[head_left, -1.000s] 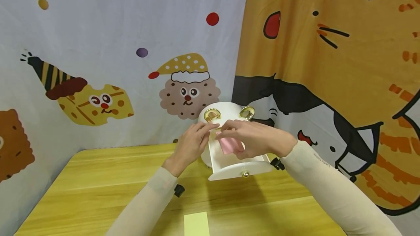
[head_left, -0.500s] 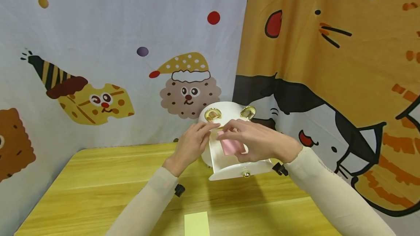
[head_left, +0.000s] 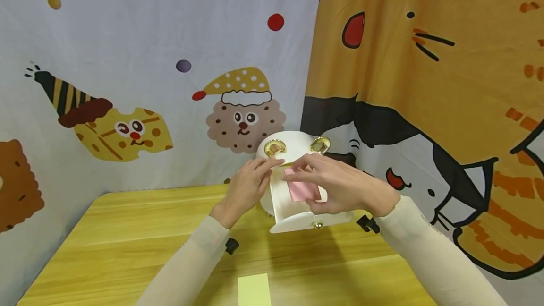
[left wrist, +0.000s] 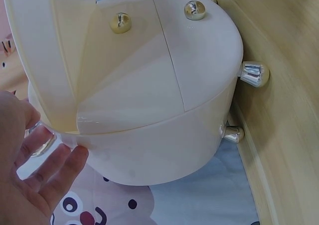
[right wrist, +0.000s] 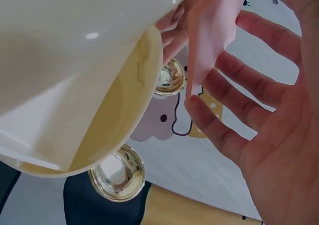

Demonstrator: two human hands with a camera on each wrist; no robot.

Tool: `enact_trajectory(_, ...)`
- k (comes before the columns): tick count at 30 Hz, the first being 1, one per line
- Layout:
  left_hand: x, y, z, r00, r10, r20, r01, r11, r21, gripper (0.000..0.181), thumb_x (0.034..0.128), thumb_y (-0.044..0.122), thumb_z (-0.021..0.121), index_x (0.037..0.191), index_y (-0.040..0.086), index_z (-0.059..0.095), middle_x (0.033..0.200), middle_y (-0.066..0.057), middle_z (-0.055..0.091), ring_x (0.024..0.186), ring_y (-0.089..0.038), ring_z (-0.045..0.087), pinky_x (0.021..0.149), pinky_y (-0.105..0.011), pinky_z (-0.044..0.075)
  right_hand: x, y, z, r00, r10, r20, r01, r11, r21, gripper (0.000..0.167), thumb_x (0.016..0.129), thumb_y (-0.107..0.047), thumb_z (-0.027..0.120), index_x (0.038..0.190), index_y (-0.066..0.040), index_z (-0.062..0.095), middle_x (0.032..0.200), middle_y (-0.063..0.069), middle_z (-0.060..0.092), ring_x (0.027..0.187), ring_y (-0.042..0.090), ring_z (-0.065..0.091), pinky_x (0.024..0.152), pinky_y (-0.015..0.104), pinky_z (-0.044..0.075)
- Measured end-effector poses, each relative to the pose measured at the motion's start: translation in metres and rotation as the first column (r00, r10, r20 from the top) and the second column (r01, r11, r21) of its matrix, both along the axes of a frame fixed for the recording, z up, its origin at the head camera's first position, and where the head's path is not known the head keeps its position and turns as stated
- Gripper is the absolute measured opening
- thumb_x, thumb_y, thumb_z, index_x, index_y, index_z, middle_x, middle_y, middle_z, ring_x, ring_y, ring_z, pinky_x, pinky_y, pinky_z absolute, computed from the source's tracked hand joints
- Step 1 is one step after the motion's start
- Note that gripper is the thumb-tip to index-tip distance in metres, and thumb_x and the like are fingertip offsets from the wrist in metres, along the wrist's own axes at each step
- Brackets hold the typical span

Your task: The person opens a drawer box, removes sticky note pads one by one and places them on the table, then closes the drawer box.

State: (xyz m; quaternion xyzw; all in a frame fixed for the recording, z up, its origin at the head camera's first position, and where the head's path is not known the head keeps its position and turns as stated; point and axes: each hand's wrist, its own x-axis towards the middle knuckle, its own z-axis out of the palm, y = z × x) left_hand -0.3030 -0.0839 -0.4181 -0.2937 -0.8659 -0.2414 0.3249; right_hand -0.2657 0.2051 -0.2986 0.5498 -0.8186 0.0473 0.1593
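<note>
In the head view, my right hand (head_left: pixel 329 183) holds a pink sticky note pad (head_left: pixel 301 190) between thumb and fingers, over the front of a white storage box (head_left: pixel 295 138) with gold, ear-like knobs. Seen from the right wrist, the pad (right wrist: pixel 212 43) stands edge-on, its side against the fingertips. My left hand (head_left: pixel 248 185) is at the box's left side. The left wrist view shows its extended fingers (left wrist: pixel 75 160) touching the white rim, and the box's raised part (left wrist: pixel 42 45) standing beside them. The front panel (head_left: pixel 297 222) with a gold ball knob is out toward me.
A yellow sticky note pad (head_left: pixel 254 291) lies near the front of the wooden table (head_left: pixel 127 235). Behind the box hangs a cloth printed with cartoon food (head_left: pixel 123 136), and a cat print (head_left: pixel 425 60) covers the right side.
My right hand has shifted slightly right and toward me with the pink pad, which shows more of its face. The left hand and the box stay in place.
</note>
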Motion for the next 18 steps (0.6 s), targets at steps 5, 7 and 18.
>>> enact_trajectory(5, 0.000, 0.000, 0.000, 1.000, 0.003, 0.022, -0.003, 1.000, -0.003, 0.043, 0.1182, 0.010, 0.068, 0.156, 0.029, 0.074, 0.137, -0.004, 0.079, 0.110, -0.030, 0.075, 0.086, -0.043, 0.067, 0.008, 0.002, -0.005, 0.999, 0.047, -0.022, -0.047, 0.998, -0.035, 0.080, 0.086, -0.025, 0.099, 0.161, -0.025, 0.069, 0.149, 0.007, 0.071, 0.128, 0.021, 0.072, 0.103, 0.044, 0.067)
enact_trajectory(7, 0.000, 0.000, -0.001, 1.000, 0.003, 0.022, -0.003, 1.000, -0.002, 0.043, 0.1183, 0.011, 0.068, 0.156, 0.029, 0.074, 0.137, -0.004, 0.079, 0.111, -0.030, 0.075, 0.086, -0.044, 0.068, 0.010, 0.001, -0.008, 0.997, 0.073, -0.034, -0.075, 0.996, -0.048, 0.082, 0.085, -0.024, 0.099, 0.161, -0.025, 0.069, 0.150, 0.007, 0.070, 0.128, 0.021, 0.072, 0.102, 0.045, 0.067)
enact_trajectory(18, 0.001, 0.000, 0.000, 1.000, -0.009, -0.011, 0.009, 1.000, 0.012, 0.041, 0.1179, 0.010, 0.068, 0.155, 0.026, 0.076, 0.134, -0.004, 0.080, 0.106, -0.030, 0.075, 0.084, -0.044, 0.066, 0.032, 0.000, -0.019, 0.995, 0.084, -0.054, -0.087, 0.994, -0.064, 0.088, 0.082, -0.025, 0.101, 0.163, -0.033, 0.067, 0.150, 0.005, 0.069, 0.130, 0.020, 0.068, 0.101, 0.042, 0.068)
